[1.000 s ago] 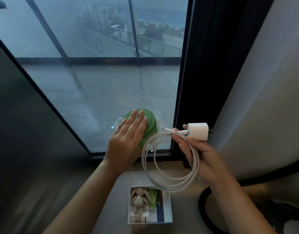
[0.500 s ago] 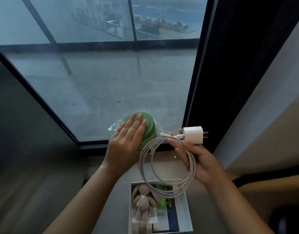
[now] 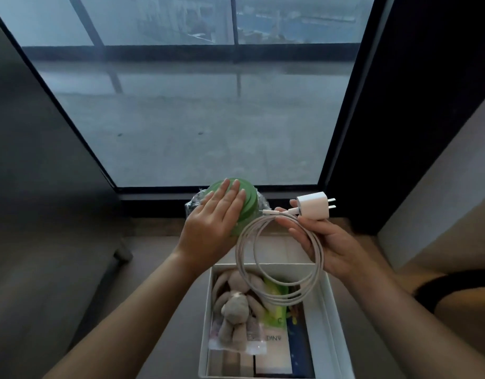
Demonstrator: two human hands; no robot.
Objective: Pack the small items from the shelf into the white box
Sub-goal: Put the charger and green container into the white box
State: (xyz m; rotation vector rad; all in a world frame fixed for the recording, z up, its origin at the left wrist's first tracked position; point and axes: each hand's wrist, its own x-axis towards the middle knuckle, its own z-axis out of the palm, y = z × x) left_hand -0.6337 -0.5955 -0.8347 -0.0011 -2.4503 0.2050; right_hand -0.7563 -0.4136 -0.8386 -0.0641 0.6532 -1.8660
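My right hand (image 3: 326, 239) holds a white charger plug (image 3: 313, 205) with its coiled white cable (image 3: 279, 258); the coil hangs over the open white box (image 3: 330, 310). My left hand (image 3: 211, 225) lies flat, fingers together, against a round green item in clear wrap (image 3: 248, 205), held up above the box's far end. Inside the box lie a beige plush rabbit (image 3: 235, 307), a green packet (image 3: 275, 314) and a white card with print (image 3: 274, 351).
The box sits on a brown ledge (image 3: 164, 310) below a large window (image 3: 197, 113) with a dark frame. A grey wall rises at left, a pale wall at right. A dark rounded object (image 3: 454, 285) lies at lower right.
The view has tilted down and closer, so the box fills more of the frame. Both hands with the green item and the charger have come nearer to the box; the grips are unchanged.
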